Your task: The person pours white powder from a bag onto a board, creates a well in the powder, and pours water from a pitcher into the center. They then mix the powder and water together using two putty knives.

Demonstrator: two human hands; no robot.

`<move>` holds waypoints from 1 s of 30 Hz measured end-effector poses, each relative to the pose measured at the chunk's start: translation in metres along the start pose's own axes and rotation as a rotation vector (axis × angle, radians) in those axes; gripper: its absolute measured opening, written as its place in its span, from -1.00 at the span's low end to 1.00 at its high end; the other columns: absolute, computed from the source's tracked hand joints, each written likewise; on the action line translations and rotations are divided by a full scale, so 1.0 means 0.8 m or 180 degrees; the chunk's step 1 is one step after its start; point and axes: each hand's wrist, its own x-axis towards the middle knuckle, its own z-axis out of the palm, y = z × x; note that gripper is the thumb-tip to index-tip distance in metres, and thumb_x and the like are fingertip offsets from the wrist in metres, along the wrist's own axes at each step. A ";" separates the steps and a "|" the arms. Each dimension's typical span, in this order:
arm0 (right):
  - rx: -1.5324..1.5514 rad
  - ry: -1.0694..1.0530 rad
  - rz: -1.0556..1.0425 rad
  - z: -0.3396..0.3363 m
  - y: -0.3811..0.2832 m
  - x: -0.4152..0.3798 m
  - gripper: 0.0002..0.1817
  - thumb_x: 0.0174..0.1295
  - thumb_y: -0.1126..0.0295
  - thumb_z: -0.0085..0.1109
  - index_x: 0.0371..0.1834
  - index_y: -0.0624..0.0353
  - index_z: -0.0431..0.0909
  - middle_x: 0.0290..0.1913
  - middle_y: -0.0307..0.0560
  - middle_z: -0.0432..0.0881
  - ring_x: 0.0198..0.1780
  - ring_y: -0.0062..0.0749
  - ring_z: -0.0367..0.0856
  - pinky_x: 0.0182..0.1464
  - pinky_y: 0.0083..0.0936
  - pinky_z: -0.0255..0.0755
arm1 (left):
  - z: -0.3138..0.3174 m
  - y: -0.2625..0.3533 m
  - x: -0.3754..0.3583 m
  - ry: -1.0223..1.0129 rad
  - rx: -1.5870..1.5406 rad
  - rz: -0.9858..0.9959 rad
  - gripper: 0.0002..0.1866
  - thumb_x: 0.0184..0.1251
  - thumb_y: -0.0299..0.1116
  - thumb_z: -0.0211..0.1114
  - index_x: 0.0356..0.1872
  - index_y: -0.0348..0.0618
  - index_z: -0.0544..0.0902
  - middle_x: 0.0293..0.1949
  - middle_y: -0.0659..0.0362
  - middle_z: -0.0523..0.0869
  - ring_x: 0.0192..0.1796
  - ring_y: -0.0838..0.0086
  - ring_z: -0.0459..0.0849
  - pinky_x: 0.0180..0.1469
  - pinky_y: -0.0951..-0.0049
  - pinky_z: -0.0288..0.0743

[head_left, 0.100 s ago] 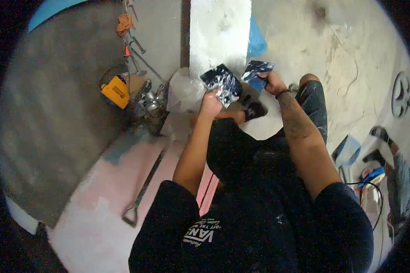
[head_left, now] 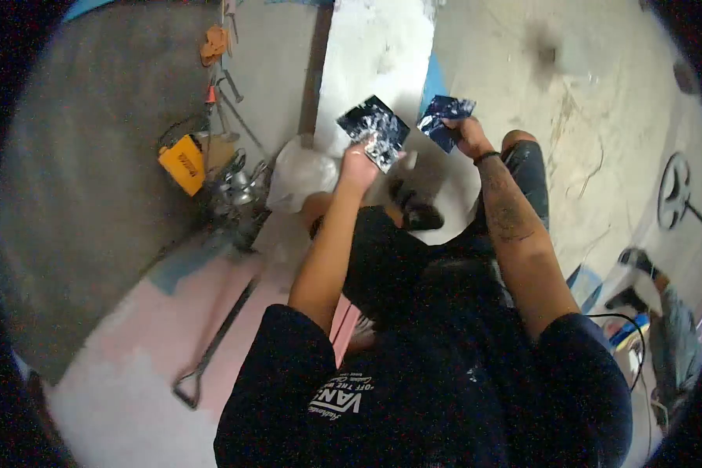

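In my left hand [head_left: 357, 166] is a dark, flat square plate [head_left: 376, 125] smeared with white paste, its fingers closed around the near corner. My right hand [head_left: 473, 140], a dark band at the wrist, grips a smaller dark-blue flat spreader [head_left: 442, 129], also streaked with white. The two tools are held side by side with a small gap between them. Beyond them, a long slab coated in white [head_left: 378, 51] runs away from me, and both tools overlap its near end in this view.
To the left lie a white plastic bag [head_left: 303, 175], a yellow machine [head_left: 182, 164] and metal tools [head_left: 242, 187]. A long-handled tool [head_left: 218, 339] rests on the pinkish surface [head_left: 144, 331]. At right, another person's leg [head_left: 682, 324] shows near a cable [head_left: 642, 343] and a round wheel-like stand [head_left: 673, 191].
The view has shifted slightly. The left plate shows more of its dark face, and the right spreader has turned a little. Both hands keep their hold.
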 end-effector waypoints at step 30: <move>-0.6271 -0.0359 -0.3869 0.096 -0.053 0.308 -0.49 -0.22 0.60 -0.12 -0.04 0.35 0.39 -0.14 0.27 0.48 -0.07 0.04 0.44 0.02 -0.31 0.34 | -0.180 0.202 -0.057 -0.0768 -0.0155 0.3739 -0.73 0.14 -0.42 0.11 -0.13 -0.32 0.48 -0.14 0.07 0.58 -0.13 0.26 0.59 -0.11 0.10 0.52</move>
